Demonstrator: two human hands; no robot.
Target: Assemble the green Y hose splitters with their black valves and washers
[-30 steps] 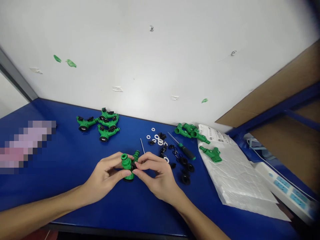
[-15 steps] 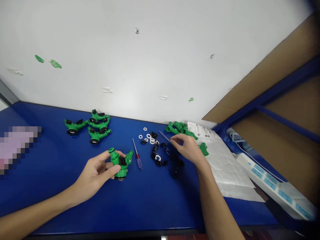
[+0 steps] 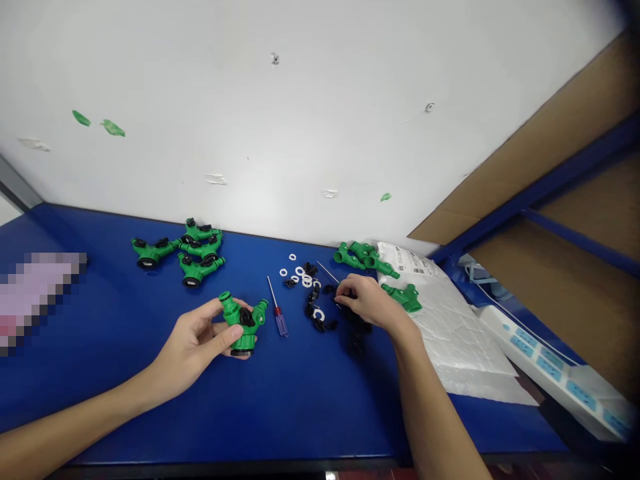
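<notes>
My left hand grips a green Y-shaped hose connector with black parts, holding it just above the blue table. My right hand reaches to the right over a scatter of small black parts, its fingers pinched together at the pile; what they pinch is too small to name. White rings lie just behind the black parts. A small screwdriver with a red-and-clear handle lies between my hands.
Several finished green connectors sit at the back left. More green bodies lie at the back right, one on a white plastic bag. A white power strip runs along the right edge. A white wall stands behind.
My right hand left the connector, swung right to the black parts and now pinches down among them. The left hand keeps the connector. The small screwdriver now lies uncovered.
</notes>
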